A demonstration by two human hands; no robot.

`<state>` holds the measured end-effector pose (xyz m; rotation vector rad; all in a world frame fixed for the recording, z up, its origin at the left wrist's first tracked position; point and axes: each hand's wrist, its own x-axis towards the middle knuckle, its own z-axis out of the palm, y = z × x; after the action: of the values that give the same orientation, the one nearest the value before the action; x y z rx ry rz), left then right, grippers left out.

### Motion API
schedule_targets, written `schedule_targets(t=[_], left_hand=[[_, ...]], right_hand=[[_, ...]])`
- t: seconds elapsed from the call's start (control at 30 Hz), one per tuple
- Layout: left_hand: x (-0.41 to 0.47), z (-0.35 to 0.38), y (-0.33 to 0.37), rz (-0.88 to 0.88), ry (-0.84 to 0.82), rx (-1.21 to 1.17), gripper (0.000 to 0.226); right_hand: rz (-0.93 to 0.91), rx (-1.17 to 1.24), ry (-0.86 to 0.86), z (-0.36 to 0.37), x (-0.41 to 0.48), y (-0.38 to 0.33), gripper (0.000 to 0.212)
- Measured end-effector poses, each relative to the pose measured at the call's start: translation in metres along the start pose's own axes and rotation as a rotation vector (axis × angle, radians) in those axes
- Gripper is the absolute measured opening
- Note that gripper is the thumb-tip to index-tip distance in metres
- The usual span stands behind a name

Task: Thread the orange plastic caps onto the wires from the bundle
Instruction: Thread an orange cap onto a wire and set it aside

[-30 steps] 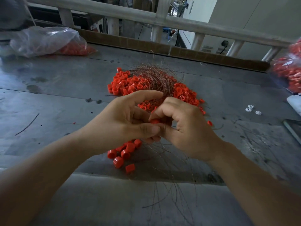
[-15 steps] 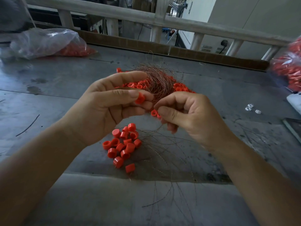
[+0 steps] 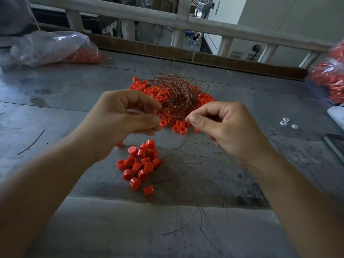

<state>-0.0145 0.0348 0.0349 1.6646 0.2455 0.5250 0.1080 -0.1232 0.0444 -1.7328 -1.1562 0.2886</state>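
The grey surface (image 3: 55,112) carries the whole job. A clear bag of caps (image 3: 52,47) lies at its far left and a second bag (image 3: 329,77) at the right edge. At the middle the bundle of wires (image 3: 176,92), a coppery tangle, lies on top of the far heap of orange caps (image 3: 145,86).

In front of that heap the two hands are now well apart, where a second ago they were pressed together over one cap and half a second ago had only begun to part. The left hand (image 3: 122,118) hovers with fingers curled and thumb drawn in toward them. The cap it showed at its fingertips half a second ago is no longer visible, so I cannot tell whether its grip holds anything. The right hand (image 3: 227,127) has its grip closed in a pinch, thumb tip on forefinger, on what I judge to be a single wire (image 3: 216,144), a thin strand trailing below the palm.

The widening gap reads as a strand being drawn through a cap, so that one threading is likely finishing.

Nearer the person, the small cluster of caps (image 3: 141,164) lies among the loose wires (image 3: 186,164). It looks like finished pieces, few against the far heap, so most of the work remains.
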Motion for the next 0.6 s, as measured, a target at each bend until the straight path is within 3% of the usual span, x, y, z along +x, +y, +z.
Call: schedule_targets(t=[0.1,0.27,0.37,0.47,0.6], left_hand=[[0.002,-0.004,-0.004,0.035,0.002,0.332,0.023],[0.003,-0.009,-0.012,0.026,-0.163,0.578,0.034],[0.004,-0.009,-0.014,0.031,-0.214,0.632,0.035],[0.004,-0.01,-0.014,0.006,-0.24,0.646,0.02],[0.009,-0.01,-0.017,-0.02,-0.096,0.603,0.003]], right_hand=[[0.052,-0.203,-0.086,0.001,0.001,0.006,0.012],[0.134,-0.387,-0.272,0.003,0.001,0.01,0.016],[0.161,-0.417,-0.32,0.003,0.002,0.011,0.01],[0.176,-0.439,-0.361,0.004,0.002,0.011,0.008],[0.177,-0.442,-0.352,0.003,0.002,0.01,0.01]])
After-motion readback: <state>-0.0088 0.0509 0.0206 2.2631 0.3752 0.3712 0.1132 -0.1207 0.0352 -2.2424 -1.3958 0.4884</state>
